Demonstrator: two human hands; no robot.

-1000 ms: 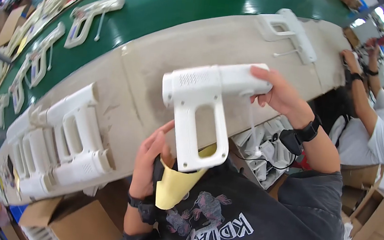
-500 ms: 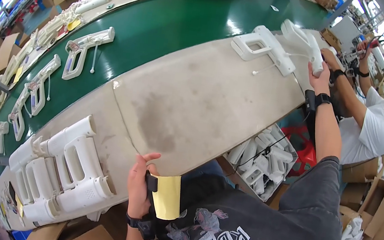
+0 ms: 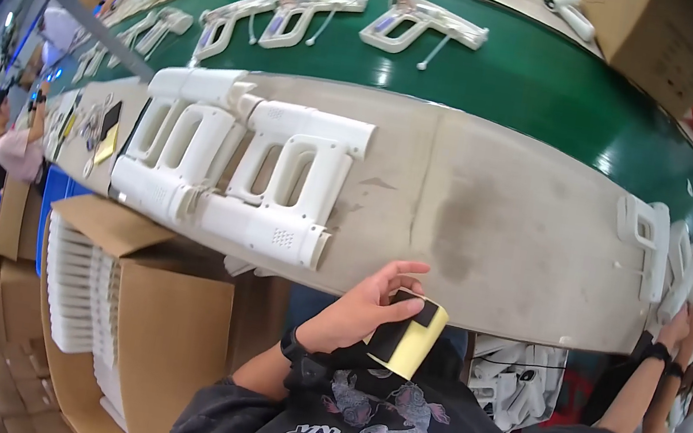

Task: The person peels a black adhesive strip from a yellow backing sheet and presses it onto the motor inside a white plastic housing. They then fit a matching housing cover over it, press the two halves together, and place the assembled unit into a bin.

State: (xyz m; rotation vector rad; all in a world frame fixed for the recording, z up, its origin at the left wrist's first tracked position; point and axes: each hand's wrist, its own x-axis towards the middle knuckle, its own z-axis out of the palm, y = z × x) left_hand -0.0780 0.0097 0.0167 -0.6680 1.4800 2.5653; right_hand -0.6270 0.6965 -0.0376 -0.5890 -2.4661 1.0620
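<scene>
My left hand [image 3: 372, 304] is closed around a curved yellow sheet [image 3: 420, 340] with a flat black piece [image 3: 394, 338] on it, held over the table's near edge. My right arm reaches far right, where my right hand [image 3: 675, 332] grips the lower end of a white gun-shaped plastic housing [image 3: 677, 273]; its fingers are partly hidden. A co-worker's hand is close beside it. Another white gun-shaped housing [image 3: 653, 253] lies just left of that one. Left of my left hand, several white housings [image 3: 316, 178] are set in a row on the table.
A green conveyor belt [image 3: 511, 75] runs behind the beige table [image 3: 529, 253], carrying several white gun-shaped halves [image 3: 420, 26]. An open carton [image 3: 166, 342] with white parts stands lower left. Beneath the table is a bin of white parts [image 3: 515, 376]. A large carton [image 3: 654, 47] stands far right.
My view has swung left, so the row of housings and the lower-left carton show more. My left hand has turned, showing the sheet's black piece. My right hand stays at the white housing.
</scene>
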